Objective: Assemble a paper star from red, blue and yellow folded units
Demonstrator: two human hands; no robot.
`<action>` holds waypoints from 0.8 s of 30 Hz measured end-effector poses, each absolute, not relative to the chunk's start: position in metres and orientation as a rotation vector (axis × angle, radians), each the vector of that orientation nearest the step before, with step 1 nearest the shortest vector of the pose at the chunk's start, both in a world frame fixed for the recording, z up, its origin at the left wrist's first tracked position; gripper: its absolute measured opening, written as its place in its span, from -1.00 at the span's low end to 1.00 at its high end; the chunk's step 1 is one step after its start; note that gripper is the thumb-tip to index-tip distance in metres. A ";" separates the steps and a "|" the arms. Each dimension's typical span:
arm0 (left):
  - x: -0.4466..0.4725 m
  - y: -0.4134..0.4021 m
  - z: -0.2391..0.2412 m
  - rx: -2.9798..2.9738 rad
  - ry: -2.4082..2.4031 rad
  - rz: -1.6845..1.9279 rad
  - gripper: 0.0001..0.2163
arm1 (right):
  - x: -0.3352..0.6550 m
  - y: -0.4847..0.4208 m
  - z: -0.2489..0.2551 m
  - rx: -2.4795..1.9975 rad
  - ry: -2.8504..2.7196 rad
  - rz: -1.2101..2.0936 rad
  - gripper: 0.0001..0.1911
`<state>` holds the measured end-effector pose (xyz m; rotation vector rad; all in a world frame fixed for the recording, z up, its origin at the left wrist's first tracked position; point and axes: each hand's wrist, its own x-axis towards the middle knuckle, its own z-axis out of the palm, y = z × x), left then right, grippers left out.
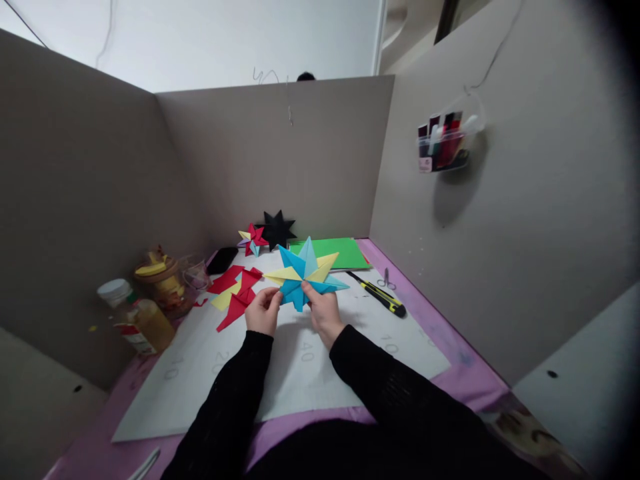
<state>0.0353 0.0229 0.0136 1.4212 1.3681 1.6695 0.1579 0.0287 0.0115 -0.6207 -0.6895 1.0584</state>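
A folded paper star (306, 268) in blue, light blue and pale yellow is held up above the white sheet (295, 373). My left hand (263, 311) pinches its lower left edge between thumb and fingers. On its lower right side, my right hand (323, 310) grips the star, the thumb lying on the front near the centre and the other fingers hidden behind. Just left of the star lie red folded paper pieces (236, 308) and a pale yellow piece (226, 297), partly overlapping.
At the back stand a black star (277, 230) and a multicoloured star (253, 239), beside green paper (345, 253). A yellow-black utility knife (383, 297) and small scissors (387, 280) lie right. A bottle (145, 323), a brown jar (165, 283) and a black phone-like object (223, 260) sit left. Grey partitions (280, 147) surround the table.
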 end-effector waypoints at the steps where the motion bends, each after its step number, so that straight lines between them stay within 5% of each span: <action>1: 0.037 0.021 0.013 1.463 1.401 1.723 -0.76 | 0.157 0.028 0.012 -0.628 -0.691 1.057 -0.54; 24: 0.036 0.013 0.020 1.908 1.677 1.748 -0.78 | 0.158 0.020 0.015 -0.731 -0.899 0.928 -0.62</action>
